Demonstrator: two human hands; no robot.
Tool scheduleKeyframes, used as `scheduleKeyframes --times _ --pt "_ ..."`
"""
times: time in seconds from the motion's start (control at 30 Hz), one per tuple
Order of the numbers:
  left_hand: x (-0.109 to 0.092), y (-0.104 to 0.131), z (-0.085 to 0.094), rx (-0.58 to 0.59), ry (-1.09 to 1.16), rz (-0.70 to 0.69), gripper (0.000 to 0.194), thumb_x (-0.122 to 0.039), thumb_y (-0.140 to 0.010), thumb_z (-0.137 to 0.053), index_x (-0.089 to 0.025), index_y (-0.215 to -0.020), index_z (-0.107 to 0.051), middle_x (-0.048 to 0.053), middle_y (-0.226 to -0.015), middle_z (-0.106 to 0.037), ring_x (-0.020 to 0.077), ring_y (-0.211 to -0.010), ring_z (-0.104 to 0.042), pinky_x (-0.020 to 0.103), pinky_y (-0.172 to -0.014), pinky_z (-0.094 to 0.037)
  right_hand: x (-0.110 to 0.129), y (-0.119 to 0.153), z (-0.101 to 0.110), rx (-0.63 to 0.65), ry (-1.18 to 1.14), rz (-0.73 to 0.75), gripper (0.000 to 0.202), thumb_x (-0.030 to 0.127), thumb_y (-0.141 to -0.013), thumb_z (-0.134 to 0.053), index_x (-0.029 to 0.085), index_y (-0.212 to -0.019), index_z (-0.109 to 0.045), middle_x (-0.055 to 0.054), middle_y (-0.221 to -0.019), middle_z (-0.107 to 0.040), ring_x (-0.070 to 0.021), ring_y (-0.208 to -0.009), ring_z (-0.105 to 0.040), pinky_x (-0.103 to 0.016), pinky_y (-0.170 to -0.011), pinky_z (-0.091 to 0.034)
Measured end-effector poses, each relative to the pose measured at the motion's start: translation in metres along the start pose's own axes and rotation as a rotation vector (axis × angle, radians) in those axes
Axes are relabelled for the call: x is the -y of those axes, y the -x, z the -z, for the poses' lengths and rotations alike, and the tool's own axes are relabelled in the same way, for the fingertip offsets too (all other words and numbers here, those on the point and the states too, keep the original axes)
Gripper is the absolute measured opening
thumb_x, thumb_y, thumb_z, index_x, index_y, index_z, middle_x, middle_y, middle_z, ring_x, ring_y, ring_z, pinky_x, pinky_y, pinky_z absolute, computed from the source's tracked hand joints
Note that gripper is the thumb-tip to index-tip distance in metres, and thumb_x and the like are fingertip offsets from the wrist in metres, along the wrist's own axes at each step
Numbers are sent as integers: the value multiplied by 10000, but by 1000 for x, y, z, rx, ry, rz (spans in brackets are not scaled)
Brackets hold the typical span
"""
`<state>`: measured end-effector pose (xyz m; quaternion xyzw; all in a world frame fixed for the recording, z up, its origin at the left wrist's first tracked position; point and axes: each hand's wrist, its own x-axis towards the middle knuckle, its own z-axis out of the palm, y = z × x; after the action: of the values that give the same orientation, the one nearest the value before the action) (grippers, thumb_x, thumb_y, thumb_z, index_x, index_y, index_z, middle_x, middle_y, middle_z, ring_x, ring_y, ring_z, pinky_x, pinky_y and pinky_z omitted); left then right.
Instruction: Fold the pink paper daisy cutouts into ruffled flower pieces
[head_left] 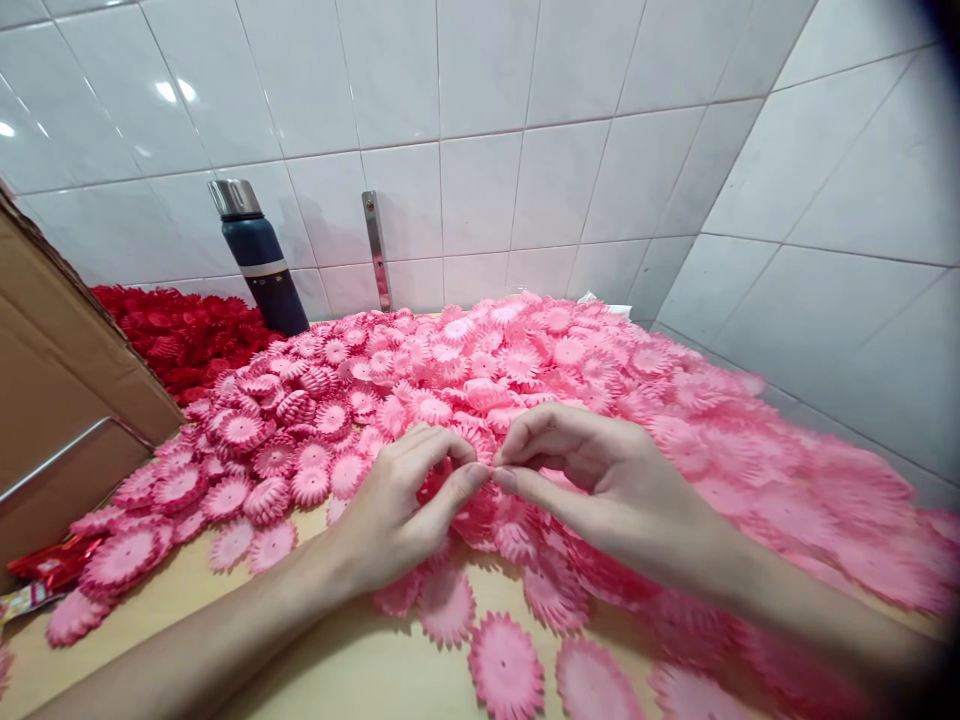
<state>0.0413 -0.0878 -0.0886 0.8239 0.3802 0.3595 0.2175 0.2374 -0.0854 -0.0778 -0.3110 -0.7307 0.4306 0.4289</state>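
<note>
My left hand [420, 495] and my right hand [592, 470] meet fingertip to fingertip over a large heap of pink scalloped discs [555, 350]. Thumb and index finger are pinched together on each hand. Whatever sits between the fingertips is too small to make out. Below my hands, a single pink disc [506, 665] with a small dark centre hole lies flat on the pale yellow table [330, 660]. Smaller discs with darker pink edges [244, 430] are piled left of my left hand.
A dark blue bottle [266, 270] with a steel cap stands at the back left, beside a red pile [187, 335]. A cardboard box [67, 390] borders the left. Red wrappers [56, 562] lie near it. Behind is a tiled wall [480, 190] with a metal strip [376, 250].
</note>
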Motion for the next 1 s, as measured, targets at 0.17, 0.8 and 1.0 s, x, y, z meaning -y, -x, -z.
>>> scheduleKeyframes --times 0.17,0.8,1.0 --pt "0 0 1 46 12 9 151 -213 -964 -462 -170 -857 -560 13 -798 -596 135 -743 -552 266 -702 -428 2 0 1 -17 36 7 57 175 -839 -640 213 -855 -600 -13 -843 -654 -159 -805 -652 -308 -756 -570" --pt "3 -4 6 -277 -72 78 173 -144 -875 -526 -175 -705 -515 -15 -675 -548 117 -610 -497 261 -578 -404 -3 -11 24 -423 54 -74 182 307 -751 -755 191 -753 -614 -35 -769 -663 -162 -716 -637 -289 -669 -558" --pt "0 -3 5 -273 -54 18 46 -140 -859 -587 -178 -855 -559 11 -812 -601 133 -717 -548 283 -665 -458 -1 -7 12 -264 -9 -77 168 294 -777 -749 200 -811 -614 -26 -805 -681 -161 -759 -657 -282 -698 -567"
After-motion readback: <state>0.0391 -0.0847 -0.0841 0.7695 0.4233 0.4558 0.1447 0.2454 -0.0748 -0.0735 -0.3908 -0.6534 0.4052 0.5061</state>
